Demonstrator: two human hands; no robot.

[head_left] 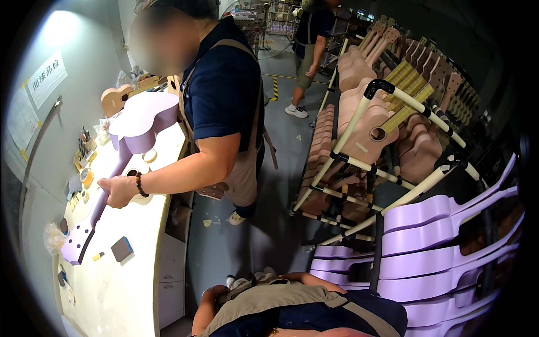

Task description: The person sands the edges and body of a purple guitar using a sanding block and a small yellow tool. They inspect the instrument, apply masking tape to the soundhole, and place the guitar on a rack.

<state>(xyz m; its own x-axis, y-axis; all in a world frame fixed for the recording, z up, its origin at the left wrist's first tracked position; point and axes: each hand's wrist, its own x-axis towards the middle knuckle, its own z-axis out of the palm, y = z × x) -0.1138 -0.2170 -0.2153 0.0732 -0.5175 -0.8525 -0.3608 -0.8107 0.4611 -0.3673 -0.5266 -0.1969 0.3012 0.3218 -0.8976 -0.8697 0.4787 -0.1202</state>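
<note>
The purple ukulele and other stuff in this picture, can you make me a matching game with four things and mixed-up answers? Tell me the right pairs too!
Things:
1. Purple ukulele
2. Bead bracelet
3. Sanding block
4. Striped tape

Answers:
A. Lying flat on the workbench
B. Black and yellow, on the floor
C. Gripped by its neck
D. Around a co-worker's wrist

Right pairs: 1-C, 2-D, 3-A, 4-B

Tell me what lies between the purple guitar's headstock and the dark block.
Head view: a small yellow piece lies on the bench between the headstock and dark block.
</note>
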